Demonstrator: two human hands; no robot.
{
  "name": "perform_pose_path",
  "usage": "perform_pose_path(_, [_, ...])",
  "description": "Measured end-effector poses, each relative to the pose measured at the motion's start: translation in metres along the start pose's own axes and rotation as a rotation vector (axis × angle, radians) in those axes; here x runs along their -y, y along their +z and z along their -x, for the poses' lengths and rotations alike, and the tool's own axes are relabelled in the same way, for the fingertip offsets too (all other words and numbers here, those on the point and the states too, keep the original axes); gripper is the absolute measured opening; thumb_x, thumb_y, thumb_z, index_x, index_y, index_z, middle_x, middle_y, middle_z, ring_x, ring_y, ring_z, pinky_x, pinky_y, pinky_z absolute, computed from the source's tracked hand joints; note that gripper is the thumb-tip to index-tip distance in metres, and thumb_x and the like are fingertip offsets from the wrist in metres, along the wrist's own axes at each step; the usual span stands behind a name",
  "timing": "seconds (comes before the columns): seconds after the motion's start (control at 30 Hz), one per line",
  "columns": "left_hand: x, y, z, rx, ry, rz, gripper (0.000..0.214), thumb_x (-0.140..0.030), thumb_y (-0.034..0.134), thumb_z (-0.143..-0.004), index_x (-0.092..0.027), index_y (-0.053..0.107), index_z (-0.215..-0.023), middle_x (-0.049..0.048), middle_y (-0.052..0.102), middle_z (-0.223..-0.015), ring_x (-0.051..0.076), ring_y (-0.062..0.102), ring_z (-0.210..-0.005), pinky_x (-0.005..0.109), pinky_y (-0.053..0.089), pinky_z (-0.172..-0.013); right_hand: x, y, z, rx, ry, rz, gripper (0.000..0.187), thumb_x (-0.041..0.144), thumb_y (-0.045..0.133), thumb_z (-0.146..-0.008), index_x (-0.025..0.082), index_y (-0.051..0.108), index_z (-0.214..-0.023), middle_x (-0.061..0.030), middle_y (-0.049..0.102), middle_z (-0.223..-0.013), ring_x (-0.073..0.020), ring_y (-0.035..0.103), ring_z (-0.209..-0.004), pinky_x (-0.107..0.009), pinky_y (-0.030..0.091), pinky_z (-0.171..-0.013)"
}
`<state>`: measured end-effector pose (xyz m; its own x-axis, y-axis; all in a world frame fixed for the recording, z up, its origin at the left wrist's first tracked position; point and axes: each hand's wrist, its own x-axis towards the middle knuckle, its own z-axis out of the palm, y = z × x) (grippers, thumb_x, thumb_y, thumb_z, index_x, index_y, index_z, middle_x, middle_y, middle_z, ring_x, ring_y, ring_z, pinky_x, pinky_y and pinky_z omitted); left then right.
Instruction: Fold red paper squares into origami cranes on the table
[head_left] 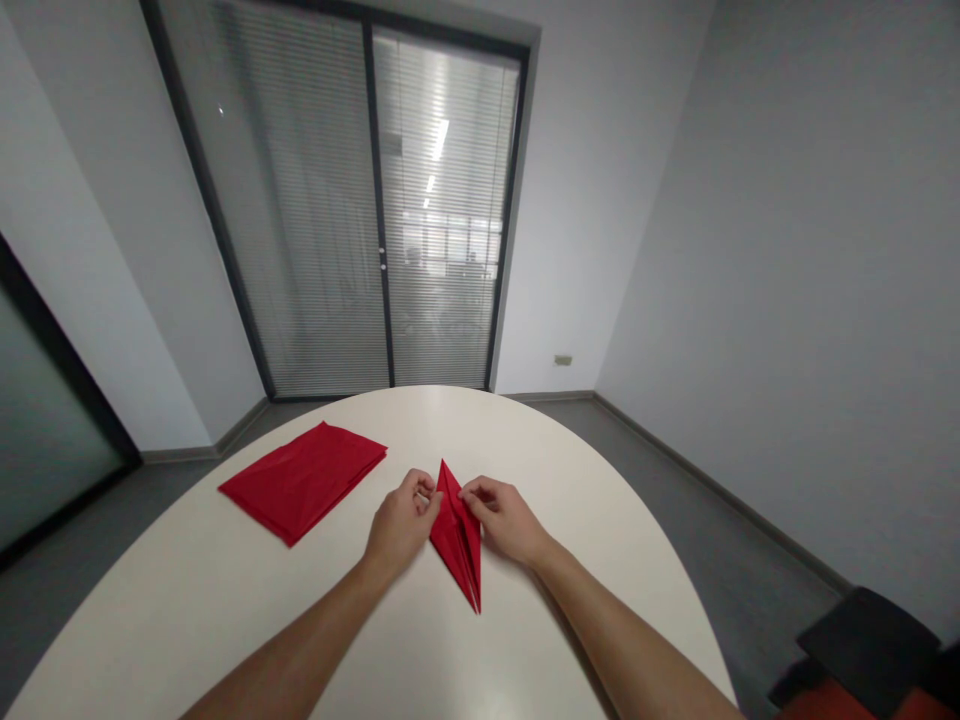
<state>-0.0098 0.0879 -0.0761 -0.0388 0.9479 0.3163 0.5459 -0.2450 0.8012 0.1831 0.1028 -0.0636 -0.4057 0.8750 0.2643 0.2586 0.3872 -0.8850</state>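
A piece of red paper folded into a narrow diamond (459,540) lies on the white round table (360,640) in front of me. Its lower half is split by a slit down the middle, and one tip points toward me. My left hand (405,515) pinches its left edge between thumb and fingers. On the opposite edge, my right hand (504,512) grips the paper with thumb and forefinger. The fingertips cover parts of both upper edges.
To the left on the table rests a stack of flat red paper sheets (304,480). Beyond the table stands a glazed partition with blinds (442,220). A dark chair (866,640) with a reddish part is at the lower right.
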Motion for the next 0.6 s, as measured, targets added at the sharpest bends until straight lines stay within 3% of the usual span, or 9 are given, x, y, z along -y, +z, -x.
perform_pose_path(0.13, [-0.0021, 0.0004, 0.0018, 0.030, 0.079, -0.089, 0.004, -0.027, 0.056, -0.088, -0.024, 0.056, -0.091, -0.0048, 0.060, -0.068, 0.015, 0.059, -0.062, 0.025, 0.042, -0.061, -0.0096, 0.0008, -0.0015, -0.017, 0.021, -0.042, 0.019, 0.030, 0.057, -0.090, 0.017, 0.068, -0.098, -0.0059, 0.072, -0.094, -0.0191, 0.064, -0.085, -0.031, 0.049, -0.079])
perform_pose_path(0.27, [-0.0022, 0.0003, 0.0018, 0.049, 0.172, -0.140, 0.009, -0.020, 0.053, -0.088, -0.023, 0.061, -0.089, -0.0004, 0.067, -0.086, 0.017, 0.062, -0.075, 0.028, 0.047, -0.071, -0.0127, 0.0011, -0.0015, -0.034, 0.011, 0.051, 0.022, 0.027, 0.058, -0.089, 0.018, 0.069, -0.106, -0.0046, 0.071, -0.090, -0.0180, 0.063, -0.078, -0.031, 0.049, -0.073])
perform_pose_path(0.37, [0.0015, 0.0014, 0.0010, 0.002, 0.257, -0.176, 0.015, -0.017, 0.053, -0.089, -0.023, 0.065, -0.095, 0.0039, 0.067, -0.104, 0.020, 0.063, -0.097, 0.034, 0.049, -0.088, -0.0115, 0.0016, -0.0017, -0.043, 0.006, 0.149, 0.028, 0.023, 0.058, -0.088, 0.019, 0.068, -0.114, -0.0052, 0.072, -0.095, -0.0179, 0.062, -0.077, -0.031, 0.050, -0.073])
perform_pose_path(0.47, [0.0048, 0.0032, 0.0018, -0.018, 0.345, -0.197, 0.023, -0.014, 0.054, -0.088, -0.024, 0.066, -0.104, 0.0062, 0.062, -0.121, 0.022, 0.057, -0.116, 0.039, 0.046, -0.103, -0.0102, 0.0008, -0.0013, -0.081, -0.003, 0.260, 0.037, 0.019, 0.059, -0.086, 0.019, 0.067, -0.122, -0.0084, 0.072, -0.110, -0.0205, 0.065, -0.090, -0.035, 0.051, -0.085])
perform_pose_path(0.6, [0.0053, 0.0051, 0.0049, 0.119, 0.393, -0.237, 0.029, -0.014, 0.056, -0.088, -0.024, 0.064, -0.115, 0.0061, 0.066, -0.122, 0.022, 0.059, -0.115, 0.041, 0.046, -0.104, -0.0110, -0.0031, 0.0005, -0.087, -0.076, 0.472, 0.039, 0.017, 0.062, -0.083, 0.021, 0.069, -0.121, -0.0100, 0.068, -0.123, -0.0257, 0.059, -0.116, -0.041, 0.044, -0.104])
